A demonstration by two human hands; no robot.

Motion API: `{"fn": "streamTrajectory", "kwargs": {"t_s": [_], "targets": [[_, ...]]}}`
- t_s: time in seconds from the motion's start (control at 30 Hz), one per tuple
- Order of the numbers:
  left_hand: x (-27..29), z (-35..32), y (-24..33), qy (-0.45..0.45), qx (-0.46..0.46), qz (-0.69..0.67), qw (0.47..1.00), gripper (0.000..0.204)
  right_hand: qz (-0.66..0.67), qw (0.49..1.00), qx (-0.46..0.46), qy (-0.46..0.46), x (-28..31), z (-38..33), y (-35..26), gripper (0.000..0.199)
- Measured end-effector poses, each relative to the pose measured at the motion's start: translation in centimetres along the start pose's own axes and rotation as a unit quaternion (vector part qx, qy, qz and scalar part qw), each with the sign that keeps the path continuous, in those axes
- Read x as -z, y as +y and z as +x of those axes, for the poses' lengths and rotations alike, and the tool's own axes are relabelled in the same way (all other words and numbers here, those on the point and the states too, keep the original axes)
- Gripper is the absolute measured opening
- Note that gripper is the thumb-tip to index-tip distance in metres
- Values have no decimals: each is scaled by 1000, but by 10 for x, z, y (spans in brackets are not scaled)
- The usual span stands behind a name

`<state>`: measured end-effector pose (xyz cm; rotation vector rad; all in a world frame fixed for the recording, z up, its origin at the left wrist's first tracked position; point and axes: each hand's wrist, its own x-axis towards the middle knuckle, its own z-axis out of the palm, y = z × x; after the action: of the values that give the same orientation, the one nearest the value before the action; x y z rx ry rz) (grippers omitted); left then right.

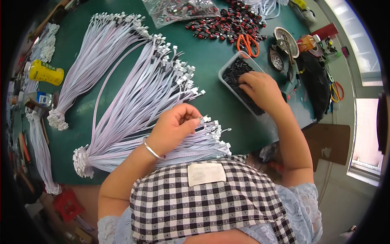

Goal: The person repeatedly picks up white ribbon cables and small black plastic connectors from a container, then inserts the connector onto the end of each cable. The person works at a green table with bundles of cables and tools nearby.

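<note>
My left hand (175, 127), with a silver bangle on the wrist, pinches the white connector end of a pale lilac ribbon cable (205, 120) above a fan of the same cables (134, 105) on the green table (211, 57). My right hand (260, 87) reaches into a clear plastic tray (227, 69) of small black parts, with its fingers down among them. Whether it holds a part is hidden.
A second bundle of ribbon cables (93, 53) lies at the left. Red-and-black parts (227, 24) are heaped at the back beside a clear bag (178, 10) and orange scissors (248, 42). A yellow bottle (46, 72) stands far left. Tools and tape clutter the right.
</note>
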<state>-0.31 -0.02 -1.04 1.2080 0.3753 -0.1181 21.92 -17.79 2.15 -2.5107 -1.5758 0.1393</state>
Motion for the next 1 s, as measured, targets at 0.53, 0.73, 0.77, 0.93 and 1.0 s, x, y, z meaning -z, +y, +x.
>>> {"fn": "streamTrajectory", "kwargs": {"t_s": [0.53,0.73,0.77,0.93,1.0], "targets": [[2,4,-4,-15,-19,9,1000,9,-37,998,19,53,-6,-10,4,7],[3,2,-2,-21,9,22,999,8,-58,997,3,50,0,-11,-4,13],[3,2,-2,-25,3,32,999,8,-69,995,17,64,2,-12,-5,16],[0,3,4,-19,-35,38,998,10,18,994,-26,106,5,-14,-7,22],[2,4,1,-15,-37,43,998,9,16,994,-25,101,1,-17,-4,21]]}}
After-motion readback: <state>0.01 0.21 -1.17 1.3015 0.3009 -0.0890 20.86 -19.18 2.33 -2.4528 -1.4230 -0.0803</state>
